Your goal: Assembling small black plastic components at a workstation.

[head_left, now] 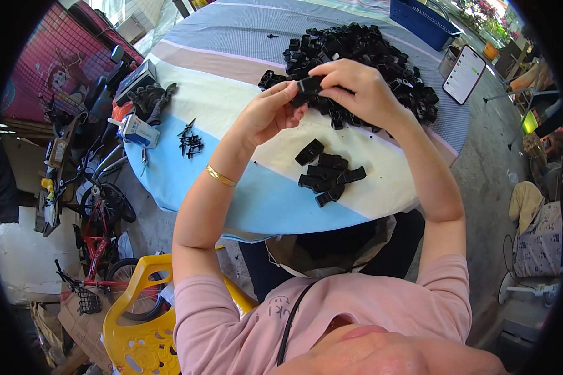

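Both my hands meet over the table, in front of a large heap of black plastic parts (369, 53). A small black plastic part (307, 87) is pinched between them. The thumb and fingers of my left hand (270, 112) grip its left side. My right hand (356, 89) holds its right end from above, the fingers bent. What exact kind of part it is I cannot make out. Closer to me lies a small group of similar black parts (331, 172). Left of that is a little pile of thin black pin-like pieces (191, 140).
A striped cloth covers the round table (256, 200). On its left edge are a blue-and-white box (139, 132) and dark gloves (151, 100). A phone (464, 75) and a blue basket (422, 24) stand at the far right. A yellow chair (141, 312) is beside me.
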